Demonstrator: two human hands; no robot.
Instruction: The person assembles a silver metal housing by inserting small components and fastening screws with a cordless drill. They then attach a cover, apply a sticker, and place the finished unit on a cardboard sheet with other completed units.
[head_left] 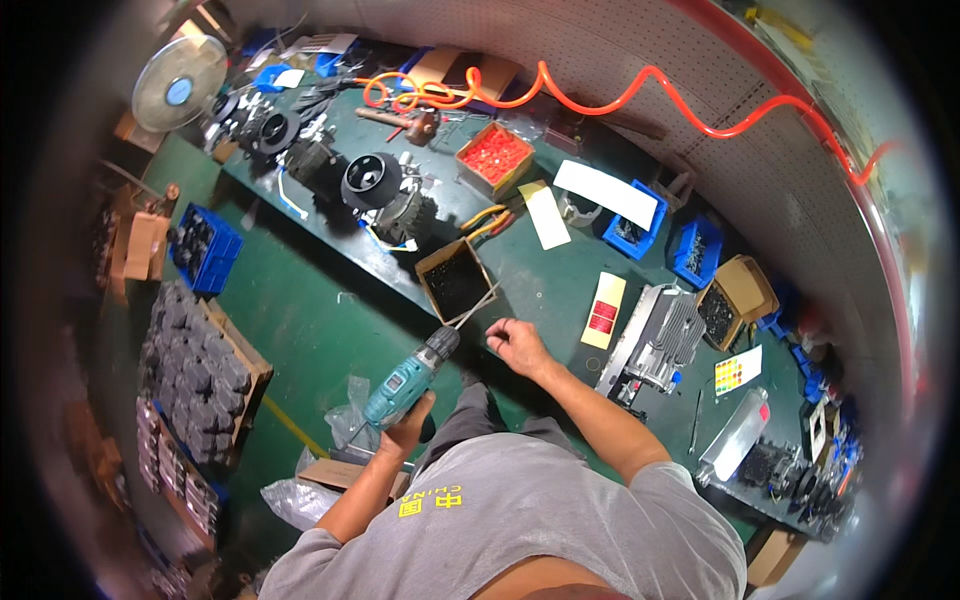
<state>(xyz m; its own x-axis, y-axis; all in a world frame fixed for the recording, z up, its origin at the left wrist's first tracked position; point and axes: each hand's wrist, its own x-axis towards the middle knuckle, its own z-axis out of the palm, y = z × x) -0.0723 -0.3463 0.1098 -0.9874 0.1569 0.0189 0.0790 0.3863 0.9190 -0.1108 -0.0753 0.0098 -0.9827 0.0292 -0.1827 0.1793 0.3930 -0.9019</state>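
My left hand (408, 428) is wrapped round the grip of a teal power drill (398, 390). The drill points up and to the right, and its long thin bit (478, 305) reaches over the corner of a small open cardboard box (440, 258) holding small dark pieces. Just right of the bit is my right hand (517, 347), at the near edge of the green workbench (535, 290). Its fingers are curled in together; whatever they may hold is too small to make out. A metal finned housing (655, 340) lies on the bench to the right of that hand.
Round black motor-like assemblies (372, 182) stand along the bench's left part. Farther back are a box of red pieces (472, 172), pliers (490, 222), a mallet (425, 127) and blue bins (697, 255). An orange coiled hose (640, 85) hangs along the back. Stacked dark parts (195, 370) fill the left floor.
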